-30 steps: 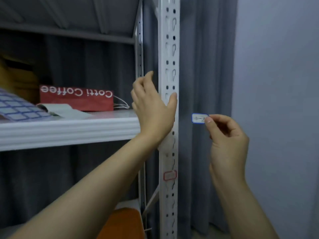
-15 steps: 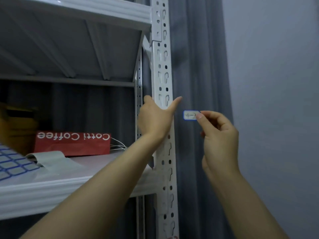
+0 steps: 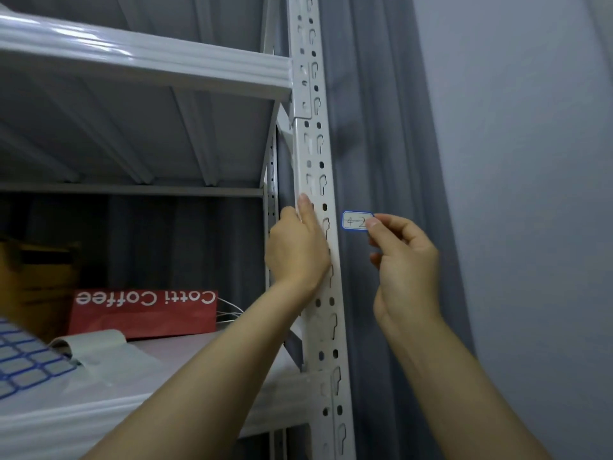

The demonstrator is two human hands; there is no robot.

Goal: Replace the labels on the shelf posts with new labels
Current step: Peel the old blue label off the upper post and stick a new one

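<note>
Here, a person stands at a white metal shelving unit, the left hand (image 3: 298, 250) laid against the perforated shelf post (image 3: 317, 144) between the upper shelf (image 3: 149, 58) and the lower shelf (image 3: 185, 356); its fingers (image 3: 306, 210) lie straight, pointing up along the post's face and gripping nothing. The right hand (image 3: 406, 260) is raised just right of the post, thumb and forefinger pinching one end of a small white label (image 3: 355, 221) with a blue border and the handwritten mark "4-2". The label is in the air beside the post, level with the left fingertips, near the post's edge but not touching it, against a grey curtain (image 3: 381, 127) that hangs behind the unit. On the lower shelf lie a red paper bag (image 3: 142, 315) printed "Cotti Coffee", seen upside down, a sheet of blue-bordered labels (image 3: 26, 363) at the far left with a curled backing sheet (image 3: 99, 343) beside it, and a yellow-brown box (image 3: 36, 270) behind them. A plain pale wall (image 3: 514, 161) fills the right side
</note>
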